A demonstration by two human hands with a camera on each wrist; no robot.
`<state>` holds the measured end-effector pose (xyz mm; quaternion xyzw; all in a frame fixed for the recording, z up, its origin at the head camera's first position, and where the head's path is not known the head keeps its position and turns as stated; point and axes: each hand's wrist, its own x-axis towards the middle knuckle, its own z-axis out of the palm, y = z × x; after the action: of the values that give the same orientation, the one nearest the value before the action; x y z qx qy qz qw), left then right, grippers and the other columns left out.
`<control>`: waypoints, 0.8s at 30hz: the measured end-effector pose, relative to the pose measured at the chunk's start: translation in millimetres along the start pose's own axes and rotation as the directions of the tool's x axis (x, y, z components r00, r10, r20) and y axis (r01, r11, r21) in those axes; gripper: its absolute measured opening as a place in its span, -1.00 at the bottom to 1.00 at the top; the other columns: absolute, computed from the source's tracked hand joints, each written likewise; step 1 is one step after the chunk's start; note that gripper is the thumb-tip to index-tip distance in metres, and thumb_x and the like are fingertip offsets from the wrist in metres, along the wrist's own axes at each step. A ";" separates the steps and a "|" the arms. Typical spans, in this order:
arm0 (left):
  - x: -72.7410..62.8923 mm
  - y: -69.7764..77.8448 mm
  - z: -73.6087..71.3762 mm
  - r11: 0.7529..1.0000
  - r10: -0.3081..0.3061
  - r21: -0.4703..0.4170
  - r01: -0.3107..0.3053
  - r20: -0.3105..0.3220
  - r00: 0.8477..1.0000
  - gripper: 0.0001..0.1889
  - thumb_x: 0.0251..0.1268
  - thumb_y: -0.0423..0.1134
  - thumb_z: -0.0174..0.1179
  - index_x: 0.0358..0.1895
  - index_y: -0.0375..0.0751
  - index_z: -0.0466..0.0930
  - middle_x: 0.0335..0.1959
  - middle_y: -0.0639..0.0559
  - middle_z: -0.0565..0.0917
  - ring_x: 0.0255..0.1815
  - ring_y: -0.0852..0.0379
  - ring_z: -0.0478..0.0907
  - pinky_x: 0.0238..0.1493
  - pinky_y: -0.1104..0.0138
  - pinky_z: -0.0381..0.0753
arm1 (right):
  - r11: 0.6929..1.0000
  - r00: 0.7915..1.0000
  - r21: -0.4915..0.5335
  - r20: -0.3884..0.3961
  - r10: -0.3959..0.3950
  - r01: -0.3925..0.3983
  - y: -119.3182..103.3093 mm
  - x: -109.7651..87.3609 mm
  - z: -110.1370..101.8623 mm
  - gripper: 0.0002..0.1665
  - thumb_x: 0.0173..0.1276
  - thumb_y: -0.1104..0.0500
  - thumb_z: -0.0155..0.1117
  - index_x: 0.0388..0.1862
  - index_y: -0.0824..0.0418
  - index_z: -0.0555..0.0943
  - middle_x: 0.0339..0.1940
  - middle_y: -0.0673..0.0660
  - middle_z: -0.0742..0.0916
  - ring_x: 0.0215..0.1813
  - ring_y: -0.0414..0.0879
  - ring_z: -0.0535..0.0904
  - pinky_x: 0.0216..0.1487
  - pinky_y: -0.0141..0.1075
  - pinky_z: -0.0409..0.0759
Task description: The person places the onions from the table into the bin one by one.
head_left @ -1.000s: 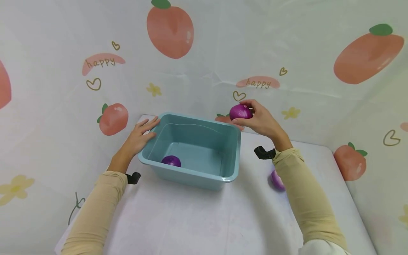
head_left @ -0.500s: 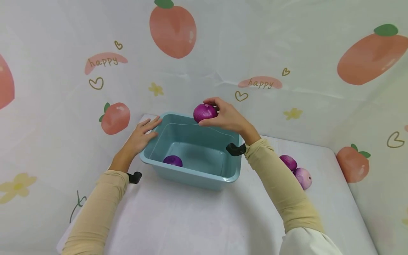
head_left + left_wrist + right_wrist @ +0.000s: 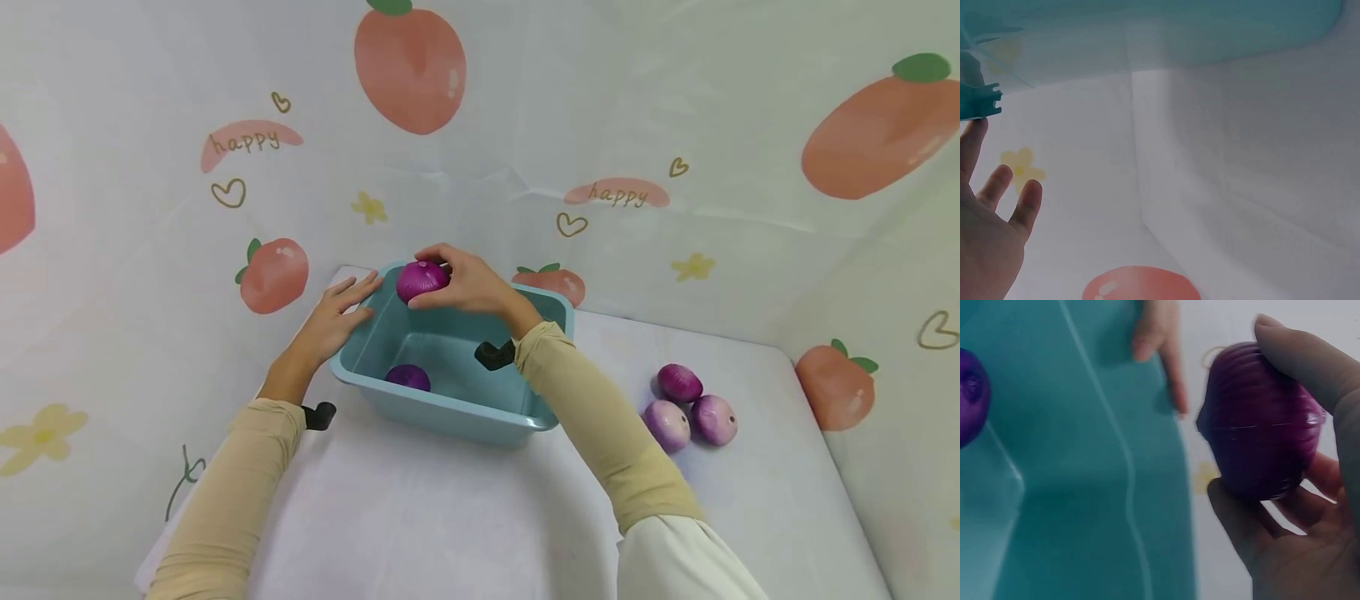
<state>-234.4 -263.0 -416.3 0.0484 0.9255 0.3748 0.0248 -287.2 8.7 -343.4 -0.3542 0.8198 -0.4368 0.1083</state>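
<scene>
In the head view my right hand (image 3: 472, 286) grips a purple onion (image 3: 420, 282) between thumb and fingers, above the far left part of a blue-green plastic basin (image 3: 465, 417). The right wrist view shows this onion (image 3: 1263, 422) close up, with a moulded-looking seam around it. My left hand (image 3: 335, 321) rests on the basin's left rim with its fingers spread. In the left wrist view, fingers of that hand (image 3: 991, 231) touch the rim from outside. A second purple onion (image 3: 408, 377) lies inside the basin near its front left corner.
Right of the basin, on the white table (image 3: 450, 517), a dark purple onion (image 3: 680, 383) and two paler onions (image 3: 715, 420) sit close together. A fruit-patterned cloth wall (image 3: 465, 167) rises behind the table.
My right hand has carried the onion leftward from beyond the basin's right rim to above its far left part. My left hand has stayed on the rim. The onions at right have come into view.
</scene>
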 end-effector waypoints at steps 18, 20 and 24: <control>0.7 0.4 0.4 1.000 0.023 -0.001 -0.023 -0.005 1.000 -0.40 0.56 0.03 -0.05 0.60 0.38 0.12 0.70 0.19 0.05 0.74 -0.13 -0.21 0.49 -0.48 -0.01 | 0.972 0.954 -0.146 0.210 0.212 -0.184 50.2 11.3 48.2 -0.01 0.19 -0.24 0.50 0.51 0.04 0.34 0.44 0.09 0.54 0.36 -0.01 0.51 0.27 -0.18 0.66; 0.9 -0.2 0.8 1.000 0.025 -0.001 -0.025 -0.005 1.000 -0.40 0.56 0.03 -0.06 0.60 0.38 0.12 0.70 0.20 0.05 0.74 -0.13 -0.21 0.50 -0.47 -0.03 | 0.960 0.937 -0.186 0.245 0.250 -0.208 55.1 10.3 51.6 0.00 0.19 -0.24 0.50 0.52 0.06 0.33 0.44 0.10 0.53 0.36 0.00 0.50 0.31 -0.15 0.63; 0.5 -0.6 0.6 0.999 0.032 -0.010 -0.032 -0.019 0.999 -0.40 0.55 0.01 -0.04 0.60 0.34 0.14 0.69 0.22 0.07 0.74 -0.13 -0.20 0.52 -0.45 -0.06 | 0.941 0.905 -0.244 0.297 0.304 -0.236 60.9 9.4 56.5 -0.01 0.24 -0.19 0.49 0.54 0.13 0.31 0.42 0.14 0.54 0.34 0.01 0.50 0.37 -0.13 0.56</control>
<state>-234.9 -263.0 -417.2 0.0594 0.9229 0.3804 0.0103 -296.2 -11.4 -424.1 -0.3139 0.8713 -0.2661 0.2673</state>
